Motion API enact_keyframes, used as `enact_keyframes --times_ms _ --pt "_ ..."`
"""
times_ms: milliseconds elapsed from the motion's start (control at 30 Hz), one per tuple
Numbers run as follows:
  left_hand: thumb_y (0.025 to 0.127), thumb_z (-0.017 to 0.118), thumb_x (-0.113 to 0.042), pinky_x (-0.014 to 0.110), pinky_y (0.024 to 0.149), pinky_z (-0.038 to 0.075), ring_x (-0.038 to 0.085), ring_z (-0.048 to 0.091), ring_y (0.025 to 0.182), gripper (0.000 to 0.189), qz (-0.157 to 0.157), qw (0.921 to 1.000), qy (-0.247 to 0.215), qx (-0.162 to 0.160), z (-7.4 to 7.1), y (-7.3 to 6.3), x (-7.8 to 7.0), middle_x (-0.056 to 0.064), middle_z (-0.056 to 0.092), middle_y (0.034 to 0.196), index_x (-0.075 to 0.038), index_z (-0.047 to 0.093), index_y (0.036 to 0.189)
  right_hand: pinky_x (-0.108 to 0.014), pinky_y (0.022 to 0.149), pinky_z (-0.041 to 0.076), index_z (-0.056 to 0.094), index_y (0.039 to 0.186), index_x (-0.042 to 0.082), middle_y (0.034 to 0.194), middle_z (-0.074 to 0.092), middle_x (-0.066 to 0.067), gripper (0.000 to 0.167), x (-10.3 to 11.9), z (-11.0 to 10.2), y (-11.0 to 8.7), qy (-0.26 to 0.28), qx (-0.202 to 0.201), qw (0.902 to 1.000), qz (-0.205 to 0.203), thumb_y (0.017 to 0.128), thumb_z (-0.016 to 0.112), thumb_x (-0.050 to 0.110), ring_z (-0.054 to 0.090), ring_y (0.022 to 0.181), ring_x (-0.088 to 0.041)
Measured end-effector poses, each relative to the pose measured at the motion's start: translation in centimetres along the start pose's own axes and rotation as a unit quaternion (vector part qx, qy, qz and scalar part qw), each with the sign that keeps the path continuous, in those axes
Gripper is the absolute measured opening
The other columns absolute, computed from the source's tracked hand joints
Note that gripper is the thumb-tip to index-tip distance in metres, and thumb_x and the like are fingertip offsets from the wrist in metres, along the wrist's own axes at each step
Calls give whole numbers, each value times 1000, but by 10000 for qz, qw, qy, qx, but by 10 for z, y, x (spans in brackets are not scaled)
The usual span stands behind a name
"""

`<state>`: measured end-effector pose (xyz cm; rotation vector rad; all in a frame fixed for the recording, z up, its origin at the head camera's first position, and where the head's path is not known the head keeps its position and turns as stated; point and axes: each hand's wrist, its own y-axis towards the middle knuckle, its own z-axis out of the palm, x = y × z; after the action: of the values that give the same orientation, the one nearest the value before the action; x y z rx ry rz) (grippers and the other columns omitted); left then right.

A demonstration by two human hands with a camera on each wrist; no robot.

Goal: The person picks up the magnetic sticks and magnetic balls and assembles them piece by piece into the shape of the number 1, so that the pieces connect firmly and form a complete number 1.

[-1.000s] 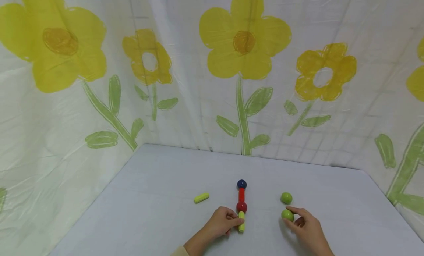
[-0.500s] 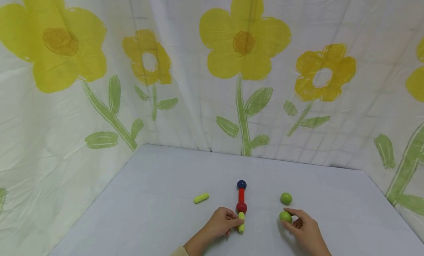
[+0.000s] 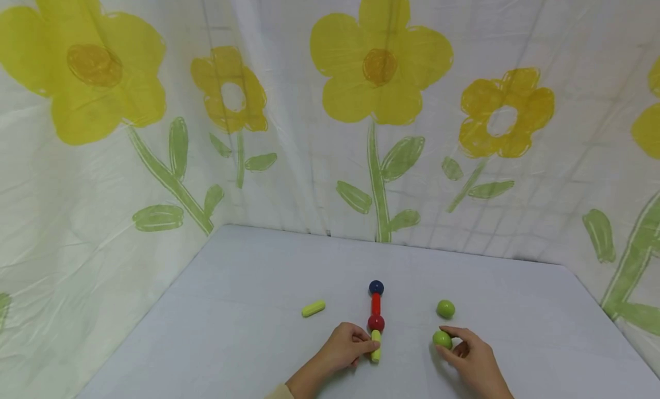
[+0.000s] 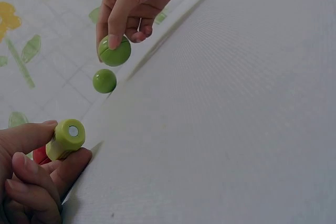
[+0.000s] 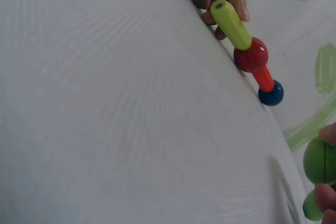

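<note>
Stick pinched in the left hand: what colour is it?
Yellow-green; the stick shows best in the right wrist view.

I saw the right hand (image 3: 473, 356) move a little to the left and a tiny bit nearer, and the green ball (image 3: 442, 340) it pinches went along. Now that ball is closer to the yellow stick (image 3: 376, 355) in the left hand (image 3: 348, 347) and farther from the other green ball (image 3: 446, 309).
</note>
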<state>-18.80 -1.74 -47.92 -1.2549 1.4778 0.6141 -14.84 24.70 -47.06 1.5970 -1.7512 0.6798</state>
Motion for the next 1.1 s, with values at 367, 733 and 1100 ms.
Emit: enact_keyframes --times_ms 367,733,1100 --pt "86 76 -25 18 46 32 8 40 44 18 -40 10000 18 -7 0 0 0 -4 57 61 -9 68 81 -23 57 45 64 120 -1 110 65 -13 48 3 7 -4 230 111 9997 9 76 82 8 51 64 -8" --pt "86 75 -24 17 46 32 8 40 44 18 -9 10000 -57 14 0 0 0 -4 57 62 -9 67 82 -23 56 43 67 110 3 101 66 -4 39 12 14 -7 136 272 9995 24 73 82 4 49 62 -9" --pt "86 76 -23 18 45 32 8 40 43 18 89 9999 -93 15 -1 -1 2 -4 58 61 -9 67 81 -23 56 44 67 109 1 95 64 -2 38 15 20 -11 318 637 9973 -192 75 82 8 48 63 -8"
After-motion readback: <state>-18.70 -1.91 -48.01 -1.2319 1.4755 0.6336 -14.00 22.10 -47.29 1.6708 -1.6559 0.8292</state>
